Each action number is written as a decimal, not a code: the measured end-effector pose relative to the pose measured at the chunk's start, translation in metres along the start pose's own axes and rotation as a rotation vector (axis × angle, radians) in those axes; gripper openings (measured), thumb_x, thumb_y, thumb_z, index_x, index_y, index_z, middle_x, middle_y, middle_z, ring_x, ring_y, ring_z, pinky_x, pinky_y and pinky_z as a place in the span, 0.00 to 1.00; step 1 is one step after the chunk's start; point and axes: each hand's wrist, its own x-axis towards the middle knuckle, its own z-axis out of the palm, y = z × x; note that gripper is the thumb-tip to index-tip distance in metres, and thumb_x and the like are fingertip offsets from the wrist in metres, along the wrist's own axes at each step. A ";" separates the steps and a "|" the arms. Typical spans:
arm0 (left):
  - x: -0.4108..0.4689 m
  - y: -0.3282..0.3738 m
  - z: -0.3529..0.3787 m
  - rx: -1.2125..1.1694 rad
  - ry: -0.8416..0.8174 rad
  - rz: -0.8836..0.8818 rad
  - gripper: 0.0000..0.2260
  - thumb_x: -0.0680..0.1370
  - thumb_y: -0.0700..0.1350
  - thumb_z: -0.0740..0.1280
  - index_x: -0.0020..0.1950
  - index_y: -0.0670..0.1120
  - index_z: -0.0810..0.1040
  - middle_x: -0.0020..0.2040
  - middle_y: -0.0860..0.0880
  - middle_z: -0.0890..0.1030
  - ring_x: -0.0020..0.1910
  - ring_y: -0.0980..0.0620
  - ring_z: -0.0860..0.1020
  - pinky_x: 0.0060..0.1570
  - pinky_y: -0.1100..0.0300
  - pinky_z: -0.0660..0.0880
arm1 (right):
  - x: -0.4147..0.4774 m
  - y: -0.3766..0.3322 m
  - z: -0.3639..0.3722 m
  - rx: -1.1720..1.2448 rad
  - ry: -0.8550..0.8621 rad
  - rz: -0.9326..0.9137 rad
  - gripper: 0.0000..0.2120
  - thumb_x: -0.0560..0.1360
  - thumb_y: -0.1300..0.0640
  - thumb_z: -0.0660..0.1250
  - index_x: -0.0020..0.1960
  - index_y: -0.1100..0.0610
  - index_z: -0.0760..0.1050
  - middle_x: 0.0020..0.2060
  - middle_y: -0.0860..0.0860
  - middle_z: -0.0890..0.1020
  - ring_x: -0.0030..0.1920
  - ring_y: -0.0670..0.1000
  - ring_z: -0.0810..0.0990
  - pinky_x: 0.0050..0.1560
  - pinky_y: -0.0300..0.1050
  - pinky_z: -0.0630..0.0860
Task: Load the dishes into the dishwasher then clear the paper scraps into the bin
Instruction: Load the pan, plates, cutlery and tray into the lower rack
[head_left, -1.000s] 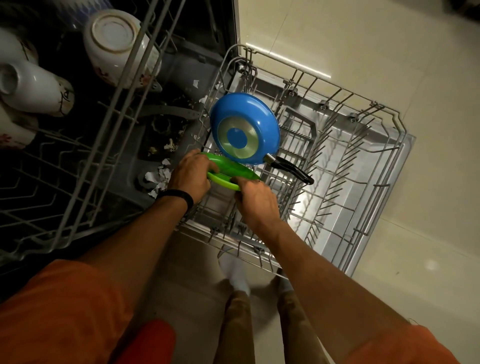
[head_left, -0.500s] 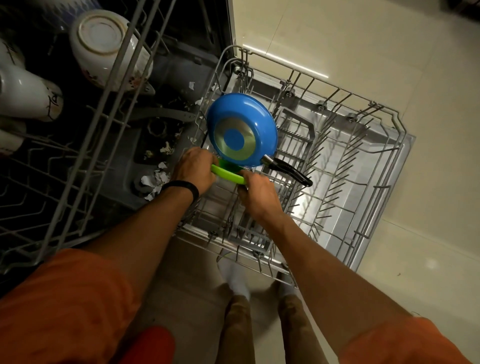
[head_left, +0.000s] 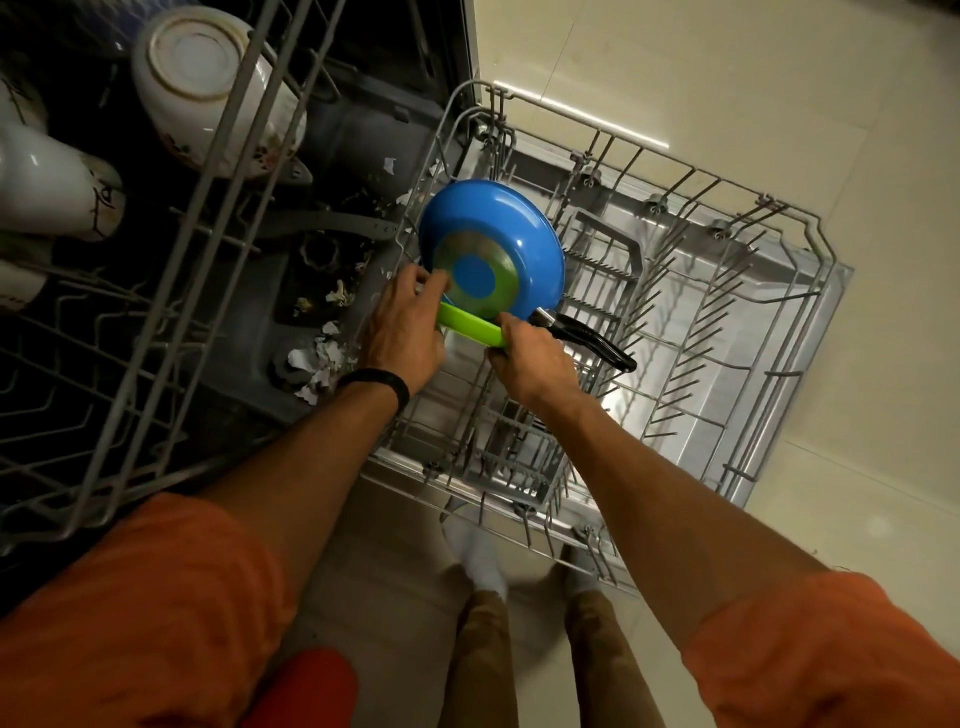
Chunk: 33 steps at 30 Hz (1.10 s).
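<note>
Green plate (head_left: 470, 326) has tipped from face-up a second ago to almost edge-on now, only a thin green strip showing. Left hand (head_left: 402, 332) has crept up against the blue pan (head_left: 493, 244).

Around it:
- blue pan stands on edge in the lower rack (head_left: 810, 234), base towards the camera, right behind the plate. Its black handle (head_left: 592, 343) sticks out to the right, just past the right hand (head_left: 535, 364).
- lower rack is pulled out over the tiled floor (head_left: 675, 78); cutlery basket (head_left: 519, 462) sits at its near edge.
- upper rack (head_left: 208, 208) overhangs on the left, with an upside-down white bowl (head_left: 208, 83) and a white cup (head_left: 47, 182) in it.
- paper scraps (head_left: 317, 364) lie on the tub floor under the upper rack, just left of the left wrist.

Hands: both arms reach forward and down, one hand on each end of the plate. Left fingers curl round the left end, fingertips touching the pan base; black wristband (head_left: 374, 382) on that wrist. Right fingers curl round the right end, knuckles up. Plate is held over the rack's near-left tines; can't tell if it's seated.
</note>
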 end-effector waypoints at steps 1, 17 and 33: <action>-0.008 0.004 0.001 -0.010 0.049 0.013 0.24 0.70 0.31 0.70 0.65 0.43 0.75 0.64 0.41 0.72 0.61 0.38 0.74 0.56 0.47 0.75 | -0.001 0.000 0.001 -0.009 0.014 0.002 0.09 0.81 0.55 0.65 0.61 0.52 0.73 0.48 0.51 0.79 0.47 0.53 0.79 0.44 0.52 0.78; -0.049 0.000 0.003 0.106 0.099 0.030 0.33 0.76 0.37 0.68 0.80 0.51 0.64 0.77 0.45 0.67 0.78 0.43 0.63 0.71 0.39 0.68 | -0.062 0.003 0.025 -0.083 0.146 -0.150 0.46 0.79 0.59 0.67 0.83 0.51 0.36 0.82 0.51 0.40 0.82 0.55 0.42 0.73 0.50 0.58; -0.104 0.096 -0.077 0.037 -0.007 -0.128 0.32 0.80 0.43 0.66 0.82 0.51 0.58 0.80 0.50 0.63 0.78 0.47 0.61 0.77 0.50 0.61 | -0.140 -0.036 -0.091 -0.245 -0.043 -0.138 0.44 0.80 0.52 0.69 0.83 0.51 0.43 0.83 0.52 0.48 0.82 0.55 0.51 0.76 0.57 0.65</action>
